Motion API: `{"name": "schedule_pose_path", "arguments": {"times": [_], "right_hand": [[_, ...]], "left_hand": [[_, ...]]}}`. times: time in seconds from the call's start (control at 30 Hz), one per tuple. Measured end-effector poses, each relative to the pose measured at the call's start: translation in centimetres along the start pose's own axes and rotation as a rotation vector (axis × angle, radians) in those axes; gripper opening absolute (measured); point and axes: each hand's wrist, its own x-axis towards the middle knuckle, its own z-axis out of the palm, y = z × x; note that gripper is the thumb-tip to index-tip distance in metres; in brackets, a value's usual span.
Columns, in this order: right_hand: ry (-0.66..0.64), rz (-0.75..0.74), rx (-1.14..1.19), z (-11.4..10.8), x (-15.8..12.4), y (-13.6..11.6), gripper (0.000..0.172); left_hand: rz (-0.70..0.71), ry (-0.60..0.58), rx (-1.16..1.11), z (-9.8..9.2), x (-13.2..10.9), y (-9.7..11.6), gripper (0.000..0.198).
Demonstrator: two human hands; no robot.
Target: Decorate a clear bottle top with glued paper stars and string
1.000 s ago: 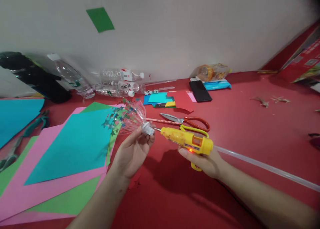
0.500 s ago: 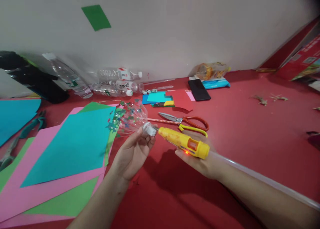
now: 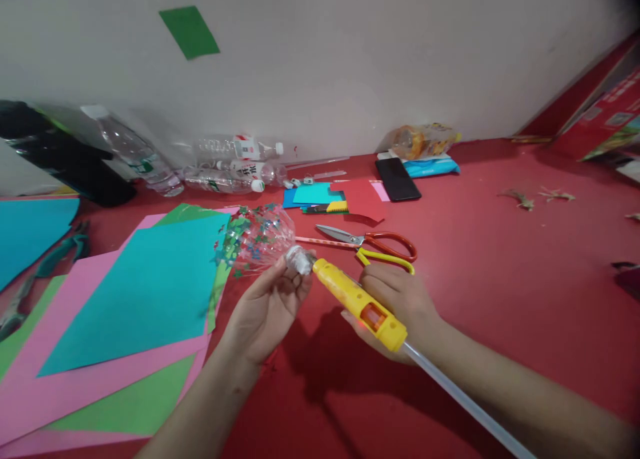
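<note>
A clear plastic bottle piece (image 3: 267, 235), dotted with red, green and blue stars, ends in a white-wrapped neck (image 3: 299, 260). Fingers of my left hand (image 3: 270, 305) are closed round that neck from below. In my right hand (image 3: 400, 299) is a yellow hot glue gun (image 3: 355, 300), its nozzle at the white neck. Whether the tip touches it I cannot tell. From the gun's rear a long translucent glue stick (image 3: 460, 395) sticks out. My right palm and the gun's handle are largely hidden. Just beyond the gun lie scissors (image 3: 370, 239) with red and yellow handles.
Coloured paper sheets (image 3: 135, 292) and pliers (image 3: 43, 272) lie at left. Along the wall are a black flask (image 3: 60, 155), a leaning bottle (image 3: 135, 152), several lying bottles, a yellow cutter (image 3: 330, 207), a phone (image 3: 399, 179) and a blue packet (image 3: 433, 167).
My right hand has turned the glue gun so its rear end and glue stick swing down toward me, with the nozzle still at the neck. My left hand keeps its hold.
</note>
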Motion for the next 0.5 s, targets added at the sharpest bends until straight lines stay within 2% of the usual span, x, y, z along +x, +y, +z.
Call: {"name": "schedule_pose_path", "arguments": {"times": [0.5], "right_hand": [[0.035, -0.014, -0.089, 0.23, -0.17, 0.09, 0.02]], "left_hand": [[0.01, -0.014, 0.011, -0.17, 0.1, 0.0, 0.039]]}}
